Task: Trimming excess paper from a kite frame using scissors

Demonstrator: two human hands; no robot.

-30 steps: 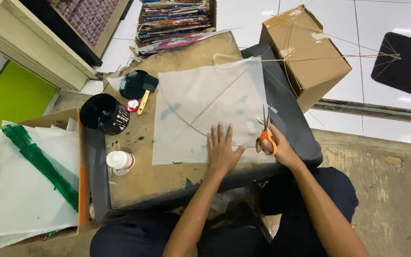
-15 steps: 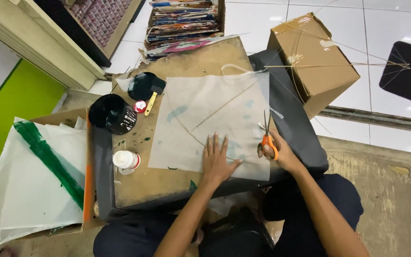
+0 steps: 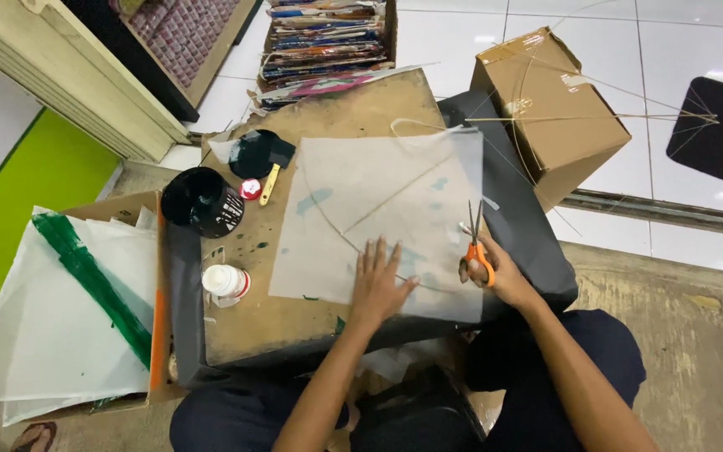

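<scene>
In the head view, the left hand point(image 3: 381, 285) lies flat with fingers spread on the near edge of a sheet of thin white paper point(image 3: 387, 205), pressing it down and gripping nothing. The right hand point(image 3: 499, 272) is closed around the orange handles of a pair of scissors point(image 3: 476, 243), whose blades point away from the person along the right edge of the paper. The paper lies spread over a brown board point(image 3: 361, 105) on a low dark table point(image 3: 529, 226), and thin sticks point(image 3: 395, 192) cross under or on it.

Left of the paper, on the board, stand a black pot point(image 3: 202, 201), a small white bottle point(image 3: 226, 281) lying near the near edge, and a brush with a yellow handle point(image 3: 268, 182). Further left a stack of white sheets point(image 3: 52, 318) with a green stripe rests in a box. At the far right stands a cardboard box point(image 3: 558, 109); at the far side, a stack of magazines point(image 3: 328, 38).
</scene>
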